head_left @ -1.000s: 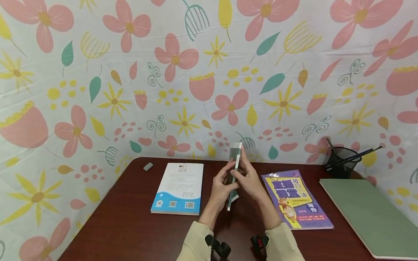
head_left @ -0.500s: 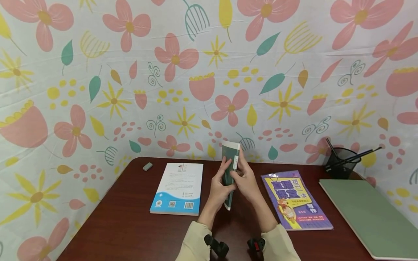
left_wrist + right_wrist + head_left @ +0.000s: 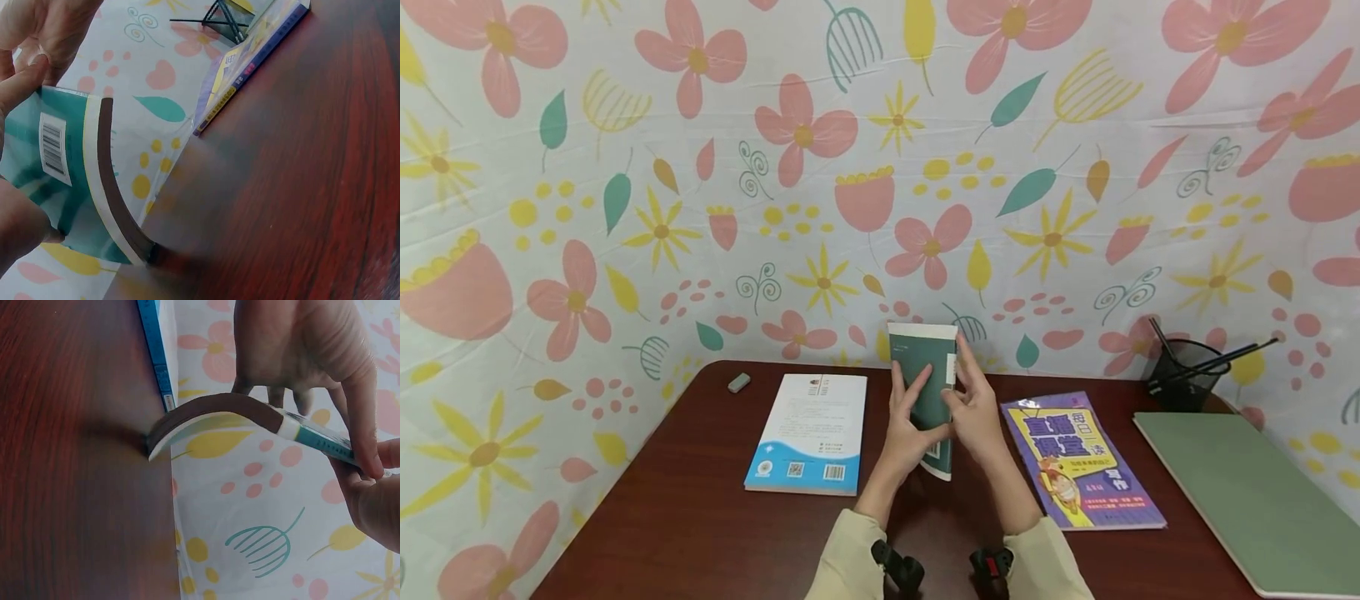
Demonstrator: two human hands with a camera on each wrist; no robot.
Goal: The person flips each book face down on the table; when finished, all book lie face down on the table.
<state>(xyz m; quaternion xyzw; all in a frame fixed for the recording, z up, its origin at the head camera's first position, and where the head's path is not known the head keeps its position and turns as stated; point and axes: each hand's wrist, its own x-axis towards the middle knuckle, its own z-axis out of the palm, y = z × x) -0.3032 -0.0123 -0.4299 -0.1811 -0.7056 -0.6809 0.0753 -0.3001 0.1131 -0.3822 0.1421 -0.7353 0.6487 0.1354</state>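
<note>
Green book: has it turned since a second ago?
Yes. The green book has swung from edge-on to cover-on, its top edge now wider toward the white book.

A dark reddish-brown wooden worktop carries a small grey eraser near its far left corner, a white-and-blue paperback lying back cover up, a purple-and-yellow illustrated workbook, a black mesh pen holder with pens, and a flat pale-green board at the right edge.

Held book upright between two flat books; pen holder probably far right.
</note>
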